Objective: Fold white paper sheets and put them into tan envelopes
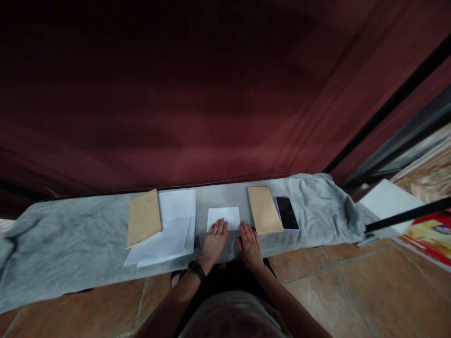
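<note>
A small white sheet of paper [225, 215] lies flat on the grey cloth in front of me. My left hand [215, 238] rests on its near edge with the fingers stretched out flat, hiding part of that edge. Beside the sheet's near right corner, my right hand [250, 243] lies palm down, fingers extended; whether its fingertips touch the paper is hard to tell. Neither hand grasps anything. Just right of my right hand is a brown envelope [265, 210].
Larger white sheets [176, 225] lie to the left, partly under another brown envelope [144, 218]. A phone [287, 213] sits right of the nearer envelope. Grey cloth [88, 234] covers the long narrow surface, against a dark red panel [211, 164]. Black bars [387, 108] stand at the right.
</note>
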A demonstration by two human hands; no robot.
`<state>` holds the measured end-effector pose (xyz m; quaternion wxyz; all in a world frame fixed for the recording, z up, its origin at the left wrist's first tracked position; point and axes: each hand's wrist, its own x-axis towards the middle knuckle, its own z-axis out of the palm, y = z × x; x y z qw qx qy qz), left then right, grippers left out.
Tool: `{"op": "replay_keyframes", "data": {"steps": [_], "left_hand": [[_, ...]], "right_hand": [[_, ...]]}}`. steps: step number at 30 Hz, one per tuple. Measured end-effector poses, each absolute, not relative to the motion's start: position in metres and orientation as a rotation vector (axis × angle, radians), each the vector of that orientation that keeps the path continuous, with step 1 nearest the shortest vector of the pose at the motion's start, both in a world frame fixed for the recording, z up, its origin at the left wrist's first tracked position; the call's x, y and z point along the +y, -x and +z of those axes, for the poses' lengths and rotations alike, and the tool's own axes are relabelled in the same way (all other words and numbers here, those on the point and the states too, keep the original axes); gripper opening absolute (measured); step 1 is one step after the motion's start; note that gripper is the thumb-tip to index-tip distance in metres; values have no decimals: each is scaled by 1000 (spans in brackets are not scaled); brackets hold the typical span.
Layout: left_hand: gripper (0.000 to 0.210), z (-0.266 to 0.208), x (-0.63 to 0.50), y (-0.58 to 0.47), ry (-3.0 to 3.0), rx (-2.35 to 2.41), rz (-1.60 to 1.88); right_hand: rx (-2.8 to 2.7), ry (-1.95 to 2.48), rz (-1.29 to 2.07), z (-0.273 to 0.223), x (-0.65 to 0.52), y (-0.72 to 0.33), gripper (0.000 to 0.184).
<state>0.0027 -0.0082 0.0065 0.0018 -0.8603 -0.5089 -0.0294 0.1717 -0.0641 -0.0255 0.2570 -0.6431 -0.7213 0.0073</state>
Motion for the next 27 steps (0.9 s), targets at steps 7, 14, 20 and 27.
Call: {"op": "replay_keyframes", "data": {"steps": [7,14,20,27], "left_hand": [[47,13,1,-24,2705,-1637,-49],[52,19,5,-32,2727,-1742,-130],[39,50,18,-32,2693,-1904,-359],[43,89,34,-24,1986,-2644,-2520]], "right_hand": [[-1726,1840,131,-33,-45,-155,46],[-1493,1697,416,-35,-27,-154,41],[-1376,1582,608,-20,-27,-141,46],[-1158,1501,803,10,-21,-147,45]]}}
